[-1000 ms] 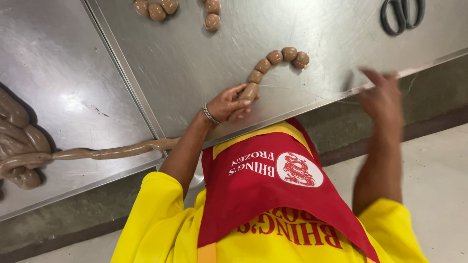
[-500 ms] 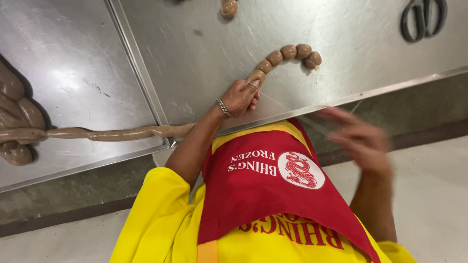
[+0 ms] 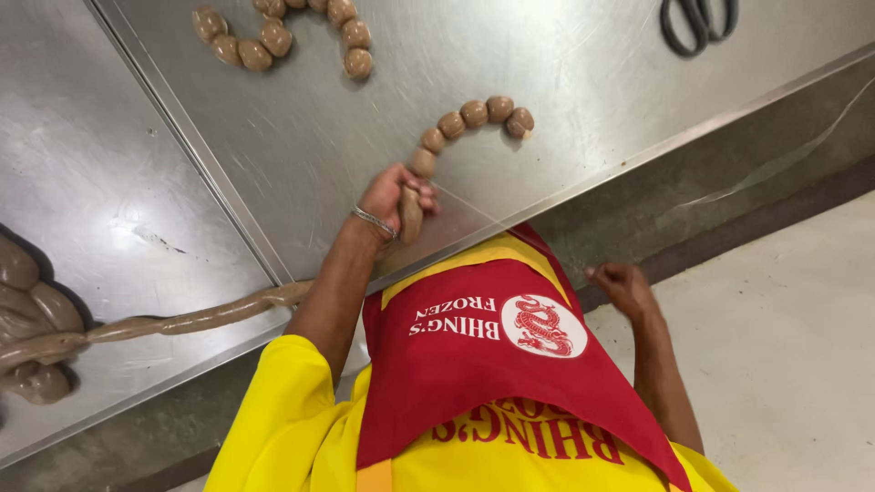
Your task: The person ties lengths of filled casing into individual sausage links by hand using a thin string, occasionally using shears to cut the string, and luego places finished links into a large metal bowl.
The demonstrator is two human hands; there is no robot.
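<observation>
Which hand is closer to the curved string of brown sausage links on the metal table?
Left. The left hand grips the sausage string at its near end; the right hand is off the table, beside the red apron.

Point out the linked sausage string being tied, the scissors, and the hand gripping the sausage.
linked sausage string (image 3: 474, 114), head view, on a middle link.
scissors (image 3: 697, 23), head view, on the black handle loops.
left hand (image 3: 390, 196), head view, on its back.

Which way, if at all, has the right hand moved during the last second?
Yes. The right hand was up at the table edge. It has now dropped below that edge, down beside the apron.
</observation>
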